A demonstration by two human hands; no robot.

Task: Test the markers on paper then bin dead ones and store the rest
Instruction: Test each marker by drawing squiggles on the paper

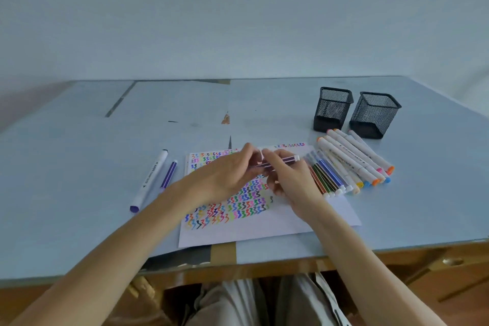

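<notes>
Nearest the camera, two bare forearms reach out over the front edge of the pale blue bench (79,156). A white sheet of paper (264,227) lies flat just beyond that edge, covered over most of its left and upper part with rows of short coloured squiggles. Above the paper the two hands meet. The left hand (227,173) has its fingers curled in a grip on one end of a thin purple-striped marker (280,161), and the right hand (287,174) pinches the same marker nearer its white far end, so the marker is held in the air between them, roughly level. Just right of the paper a heap of markers (352,164) lies on the bench, thin ones nearest the paper and thick white ones with coloured ends beyond. Left of the paper lie two more markers (156,180) side by side, both purple. Farther back on the right stand two black mesh cups (354,114), upright and close together.
</notes>
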